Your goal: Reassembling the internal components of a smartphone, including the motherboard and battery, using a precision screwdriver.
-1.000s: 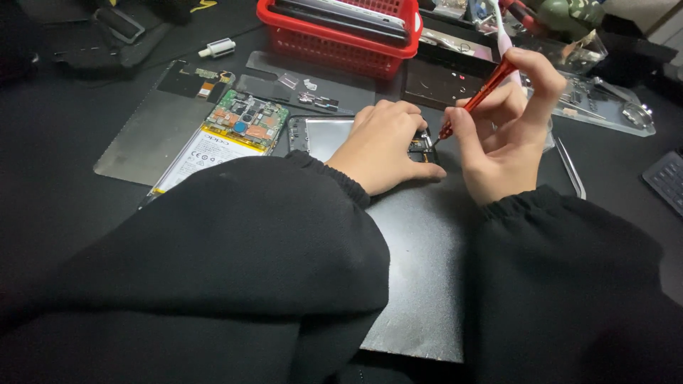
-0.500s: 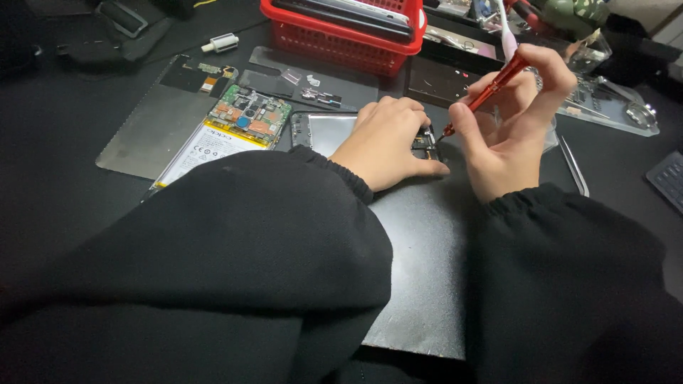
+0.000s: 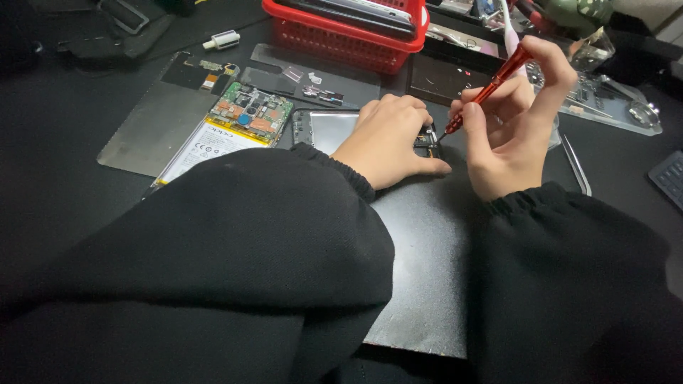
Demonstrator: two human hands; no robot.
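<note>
Driving a red screwdriver (image 3: 489,89) into a small phone part (image 3: 425,140) pinned between two hands

Right hand (image 3: 509,124) has its fingers closed around the slanted screwdriver, index finger capping the top end, tip down at the part just beside the left fingertips; left hand (image 3: 388,139) lies flat, fingers curled down onto the part, thumb stretched along its near edge on the dark mat (image 3: 427,270). Beyond the left knuckles lies an opened phone (image 3: 228,131) with its circuit board bare, farther off a red basket (image 3: 348,32); tweezers (image 3: 576,165) lie outside the right wrist
</note>
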